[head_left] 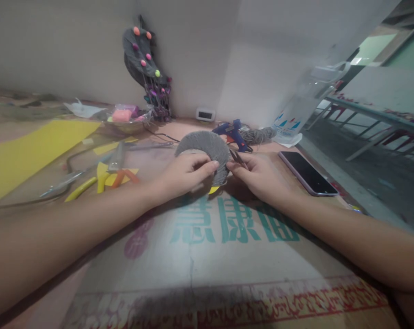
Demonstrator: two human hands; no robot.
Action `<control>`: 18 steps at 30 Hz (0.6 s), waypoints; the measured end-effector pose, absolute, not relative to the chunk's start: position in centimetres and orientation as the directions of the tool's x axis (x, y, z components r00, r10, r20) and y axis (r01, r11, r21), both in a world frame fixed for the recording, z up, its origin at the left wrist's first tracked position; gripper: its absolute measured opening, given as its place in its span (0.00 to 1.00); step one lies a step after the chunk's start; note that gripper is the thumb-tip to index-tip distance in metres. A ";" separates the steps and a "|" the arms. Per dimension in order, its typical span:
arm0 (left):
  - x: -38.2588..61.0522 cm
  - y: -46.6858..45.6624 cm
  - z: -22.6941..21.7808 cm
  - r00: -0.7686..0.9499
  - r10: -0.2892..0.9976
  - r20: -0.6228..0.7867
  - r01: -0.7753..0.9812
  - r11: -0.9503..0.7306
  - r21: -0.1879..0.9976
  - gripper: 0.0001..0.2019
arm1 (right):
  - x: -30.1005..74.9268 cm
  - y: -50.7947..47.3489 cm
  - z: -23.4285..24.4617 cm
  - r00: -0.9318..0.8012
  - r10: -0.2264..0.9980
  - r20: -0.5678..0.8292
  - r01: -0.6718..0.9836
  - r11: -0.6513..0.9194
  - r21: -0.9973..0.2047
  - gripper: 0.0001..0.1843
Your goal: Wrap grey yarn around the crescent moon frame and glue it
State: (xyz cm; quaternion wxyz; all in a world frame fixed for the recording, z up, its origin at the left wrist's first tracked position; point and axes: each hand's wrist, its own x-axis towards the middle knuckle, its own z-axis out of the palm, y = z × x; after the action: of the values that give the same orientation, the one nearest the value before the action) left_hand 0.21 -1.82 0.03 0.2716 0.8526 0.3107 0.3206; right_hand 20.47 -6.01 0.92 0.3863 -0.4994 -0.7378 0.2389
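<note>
Near the middle of the table, a grey crescent (203,141) wrapped in yarn is held up, with a bit of yellow (213,189) showing at its lower tip. My left hand (196,171) grips its inner edge, the thumb lying across the front. Close to the crescent's right side, my right hand (253,171) is closed on a thin dark pointed tool (239,159); its kind is not clear. The right fingertips are at the yarn edge, but whether they touch it I cannot tell.
Behind the crescent lie a blue glue gun (236,134) and a grey yarn bundle (258,135). A phone (308,172) and clear bottle (296,107) stand right. Left are yellow sheets (38,151) and yellow-handled scissors (102,177). A decorated grey crescent (138,50) leans on the wall.
</note>
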 end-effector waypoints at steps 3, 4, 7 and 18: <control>0.3 -1.8 0.0 0.623 0.705 0.339 0.362 -0.644 0.674 0.18 | 20.4 -6.1 1.0 -0.179 0.923 0.341 0.564 0.380 -0.733 0.09; 0.3 -1.7 -0.1 0.634 0.698 0.333 0.354 -0.645 0.677 0.17 | 20.4 -6.1 1.0 -0.172 0.924 0.340 0.575 0.375 -0.728 0.10; 0.4 -1.6 -0.2 0.633 0.697 0.336 0.349 -0.644 0.681 0.16 | 20.5 -6.0 0.9 -0.163 0.929 0.333 0.577 0.363 -0.732 0.11; 0.2 -1.7 0.6 0.470 0.788 0.397 0.427 -0.597 0.679 0.17 | 20.5 -5.7 0.0 -0.220 0.947 0.232 0.480 0.313 -0.820 0.11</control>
State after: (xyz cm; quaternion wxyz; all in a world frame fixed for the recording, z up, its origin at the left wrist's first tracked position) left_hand 0.21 -1.74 0.58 0.2528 0.8192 0.3710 0.3569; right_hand 20.49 -5.74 0.00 0.3772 -0.4976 -0.7169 0.3100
